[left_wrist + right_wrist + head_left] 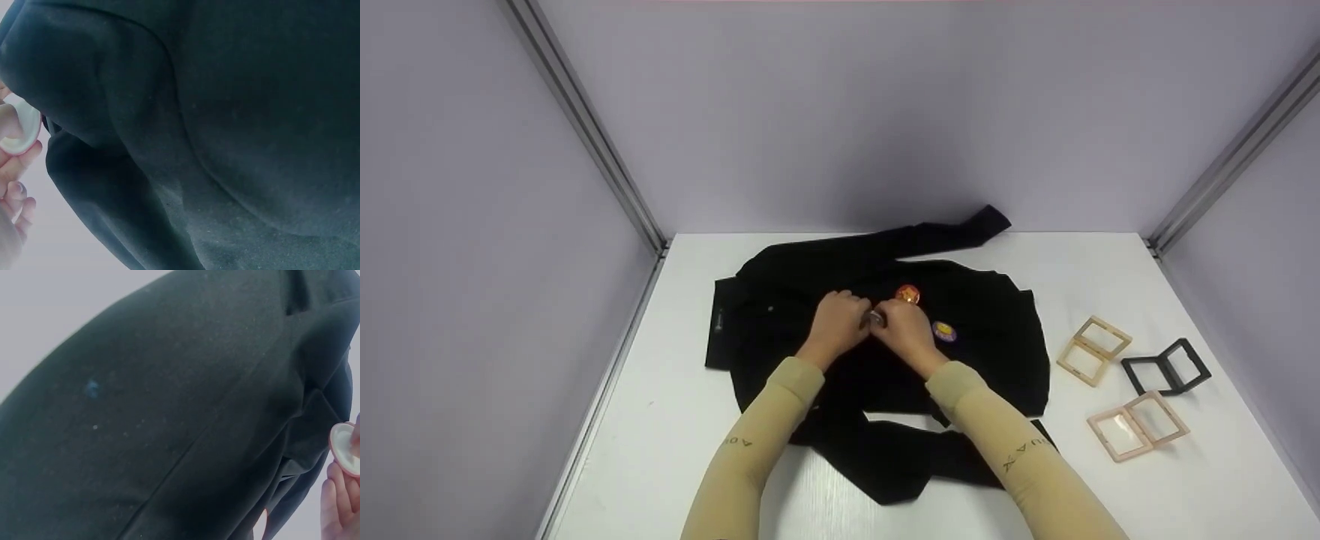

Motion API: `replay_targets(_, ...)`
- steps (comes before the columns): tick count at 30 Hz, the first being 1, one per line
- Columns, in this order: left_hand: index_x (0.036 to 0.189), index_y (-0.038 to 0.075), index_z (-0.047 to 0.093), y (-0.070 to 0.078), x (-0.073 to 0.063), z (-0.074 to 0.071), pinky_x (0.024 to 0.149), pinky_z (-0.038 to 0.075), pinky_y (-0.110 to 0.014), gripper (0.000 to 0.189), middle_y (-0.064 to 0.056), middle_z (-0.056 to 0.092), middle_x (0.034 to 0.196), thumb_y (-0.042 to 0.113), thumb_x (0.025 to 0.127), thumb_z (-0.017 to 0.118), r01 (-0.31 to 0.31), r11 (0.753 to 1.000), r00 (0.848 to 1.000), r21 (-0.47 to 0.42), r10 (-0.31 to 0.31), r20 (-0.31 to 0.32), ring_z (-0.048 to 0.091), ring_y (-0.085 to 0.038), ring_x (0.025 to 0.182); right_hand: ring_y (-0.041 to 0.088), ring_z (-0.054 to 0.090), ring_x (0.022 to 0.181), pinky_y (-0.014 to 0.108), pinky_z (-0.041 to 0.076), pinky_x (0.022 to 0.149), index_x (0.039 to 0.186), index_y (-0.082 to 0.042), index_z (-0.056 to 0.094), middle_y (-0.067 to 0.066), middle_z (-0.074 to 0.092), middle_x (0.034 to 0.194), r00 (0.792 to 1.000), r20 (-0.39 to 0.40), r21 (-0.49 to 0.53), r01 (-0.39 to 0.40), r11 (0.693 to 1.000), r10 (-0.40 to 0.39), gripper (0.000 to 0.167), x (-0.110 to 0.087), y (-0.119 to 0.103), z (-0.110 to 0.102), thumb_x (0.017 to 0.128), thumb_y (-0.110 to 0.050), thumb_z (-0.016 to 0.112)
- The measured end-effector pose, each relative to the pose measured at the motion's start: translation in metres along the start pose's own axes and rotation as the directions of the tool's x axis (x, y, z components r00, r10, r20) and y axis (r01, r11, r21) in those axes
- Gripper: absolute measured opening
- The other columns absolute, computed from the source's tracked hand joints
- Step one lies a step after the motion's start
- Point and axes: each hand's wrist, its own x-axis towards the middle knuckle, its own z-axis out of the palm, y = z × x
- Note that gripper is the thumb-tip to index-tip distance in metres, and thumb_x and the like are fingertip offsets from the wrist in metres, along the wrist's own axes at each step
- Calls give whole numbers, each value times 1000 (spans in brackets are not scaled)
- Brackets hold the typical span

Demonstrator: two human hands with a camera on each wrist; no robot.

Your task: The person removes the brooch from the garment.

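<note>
A black long-sleeved garment [990,337] lies spread on the table. Over its middle, my left hand [840,324] and right hand [907,326] meet at a small round badge [875,318], pinching it between them. Seen from the left wrist, the badge [28,125] shows a pale face and a reddish rim, with fingers [12,169] bent around it. The right wrist view also has the badge [344,447] at its edge, held by fingertips. A red badge with a star [908,293] and a purple badge with a yellow figure [944,331] sit on the garment.
To the right on the white table [645,450] lie three opened frames: a wooden-coloured one [1080,362], a black one [1168,373] and a pink one [1140,433]. Pale walls with metal corner posts [592,124] enclose the back and sides.
</note>
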Motion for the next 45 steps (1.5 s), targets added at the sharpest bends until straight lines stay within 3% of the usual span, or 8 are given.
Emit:
replay_targets(7,82,11,71,-1,-1,3,77,58,-40,12,-4,74,77,20,86,79,-11,1000,999,4,11,-33,68,-25,77,33,71,71,51,58,67,77,-5,71,12,73,78,1000,-19,1,21,1000,-21,12,-1,1,2,83,-11,80)
replay_targets(16,79,12,68,-4,-1,6,71,56,-38,14,-3,71,71,19,87,77,-34,999,996,10,35,-86,65,-24,70,34,73,75,51,59,69,84,-5,73,12,75,84,1000,-11,29,-17,999,17,8,-1,4,4,83,-11,78)
replay_targets(33,77,12,68,-2,-1,9,68,56,-39,15,-4,72,71,18,83,80,-54,998,992,-17,52,-113,65,-25,69,32,75,83,50,61,77,94,-5,76,11,78,93,998,46,42,-50,998,48,11,-3,10,1,89,-14,81)
replay_targets(39,78,11,70,0,-1,10,71,57,-39,15,-3,73,73,20,85,80,-45,999,995,-22,43,-85,66,-25,71,32,75,83,50,61,77,94,-5,76,12,78,93,996,68,38,-54,998,51,10,-3,9,0,90,-13,80)
replay_targets(45,79,11,71,1,5,3,76,58,-39,14,-4,76,79,20,86,80,-32,999,999,-15,31,-15,69,-24,77,31,73,79,49,61,74,91,-6,75,11,76,89,997,61,42,-52,998,50,9,-2,11,-3,91,-14,79)
